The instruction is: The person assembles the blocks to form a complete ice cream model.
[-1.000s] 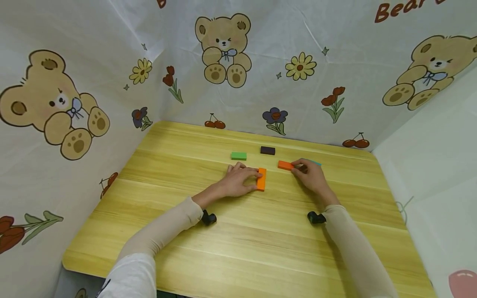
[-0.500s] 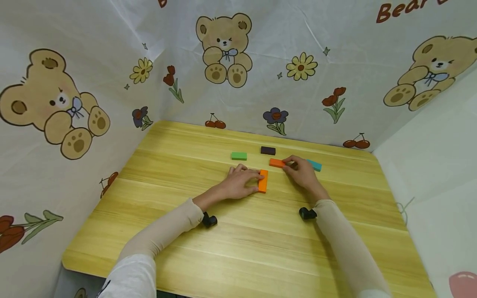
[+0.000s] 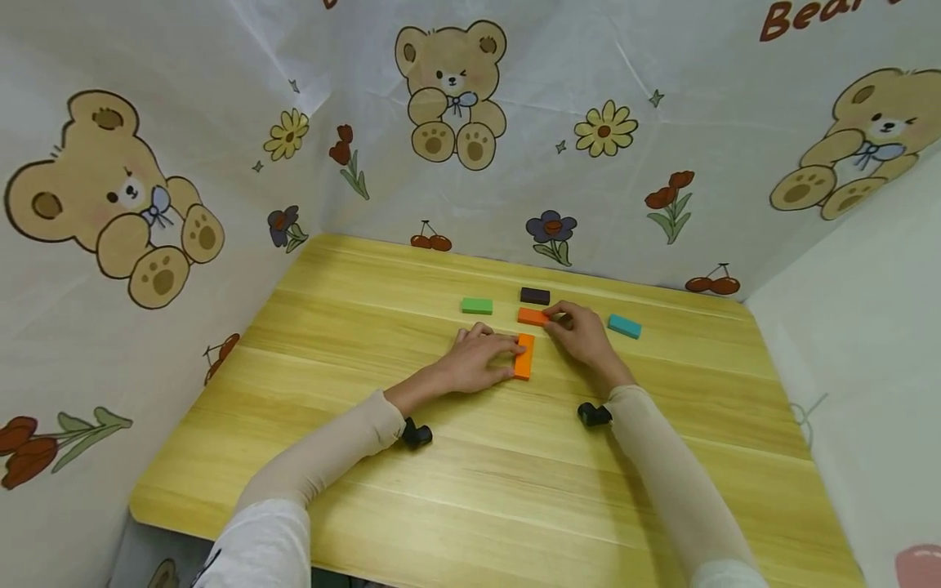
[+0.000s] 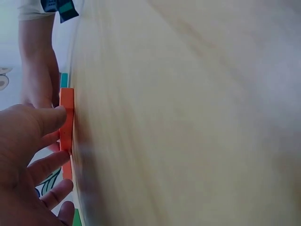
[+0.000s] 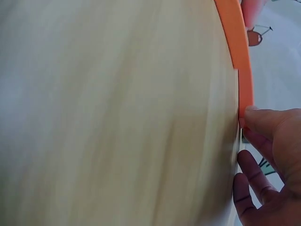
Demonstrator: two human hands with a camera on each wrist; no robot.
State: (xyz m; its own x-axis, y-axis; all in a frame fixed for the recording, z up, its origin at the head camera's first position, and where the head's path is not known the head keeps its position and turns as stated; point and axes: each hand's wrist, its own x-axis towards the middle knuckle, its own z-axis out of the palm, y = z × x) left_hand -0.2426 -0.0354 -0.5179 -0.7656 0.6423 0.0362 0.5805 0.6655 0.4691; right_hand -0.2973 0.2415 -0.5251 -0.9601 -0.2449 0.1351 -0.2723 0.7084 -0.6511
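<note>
In the head view my left hand holds an orange block lying lengthwise away from me, thumb and fingers at its left side. The left wrist view shows the thumb against this orange block. My right hand pinches the right end of a red-orange block, which lies crosswise just beyond the orange one. In the right wrist view, thumb and forefinger are at the end of the red-orange block. A black block lies right behind it, and a green block to its left.
A blue block lies to the right of my right hand. Everything rests on a wood-grain table. A white cloth with printed bears hangs behind the table and along its sides. Black devices sit at both wrists.
My right hand has slid the red-orange block leftward, from beside the blue block to just in front of the black one. The blue block is now fully uncovered. The left hand has barely moved.
</note>
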